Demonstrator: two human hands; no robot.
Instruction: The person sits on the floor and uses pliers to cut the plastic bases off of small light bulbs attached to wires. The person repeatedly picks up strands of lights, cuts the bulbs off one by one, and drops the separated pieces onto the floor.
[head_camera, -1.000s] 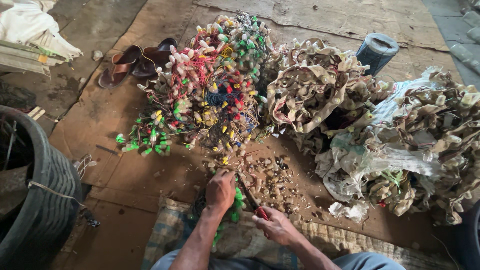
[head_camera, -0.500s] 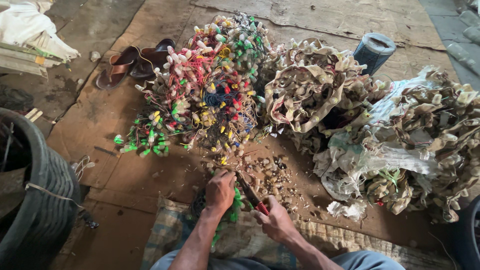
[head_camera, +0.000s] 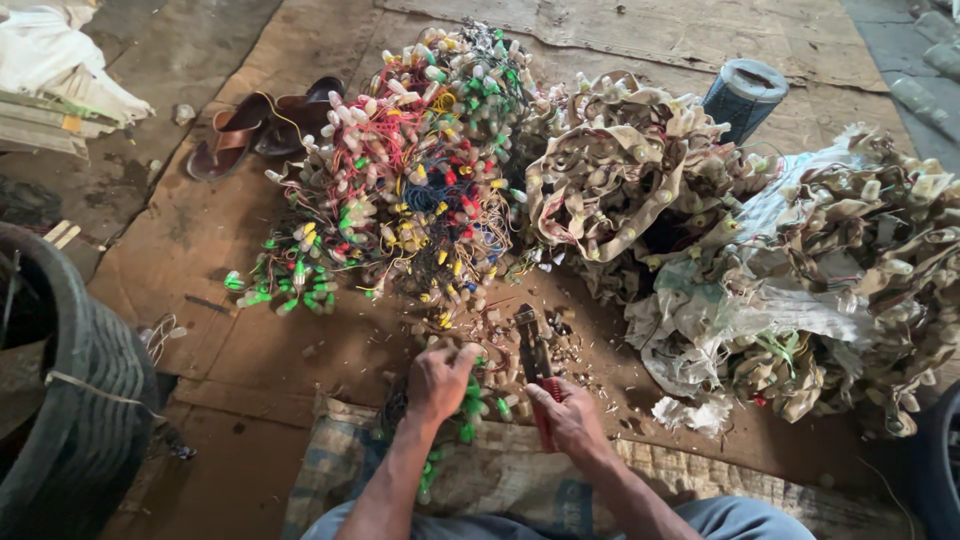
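A tangled heap of coloured wires with small bulbs (head_camera: 410, 190) fills the brown floor ahead, beside beige bulb strips spilling off a torn white sack (head_camera: 760, 310). A black tyre (head_camera: 70, 400) sits far left, brown sandals (head_camera: 255, 125) beyond. The left hand (head_camera: 438, 378) closes round a green-bulbed wire strand (head_camera: 468, 405); the right hand (head_camera: 570, 420) clenches red-handled pliers (head_camera: 535, 360), tip toward the heap.

2 sandals (head_camera: 262, 128), 1 tyre (head_camera: 70, 400), 1 cutter (head_camera: 533, 362) (red-handled), 2 hands (head_camera: 440, 378).
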